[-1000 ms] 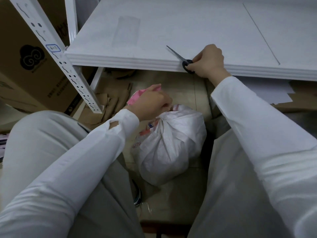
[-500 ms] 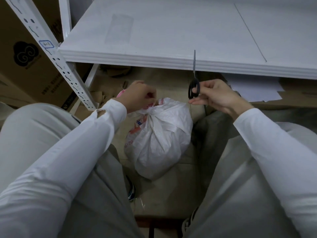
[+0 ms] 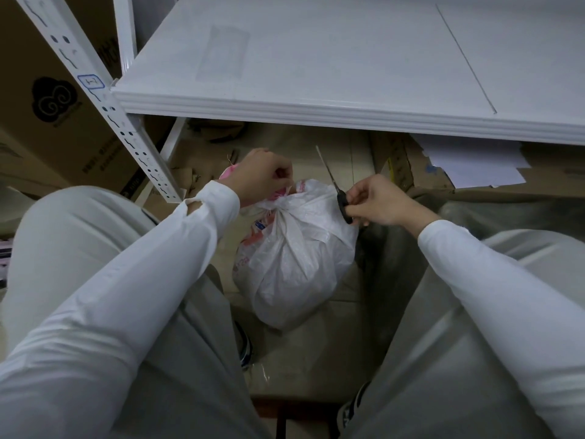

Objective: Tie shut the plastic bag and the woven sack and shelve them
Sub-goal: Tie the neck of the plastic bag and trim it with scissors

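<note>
Curling over the gathered neck of the woven sack (image 3: pixel 294 264), the left hand (image 3: pixel 262 175) pinches it between thumb and bent fingers. The right hand (image 3: pixel 376 201) pinches the black handle of the scissors (image 3: pixel 333 182) with curled fingers, blades slanting up toward the shelf (image 3: pixel 316 74). White, bulging and creased, with red print on one side, the sack sits on the floor below the shelf's front edge.
</note>
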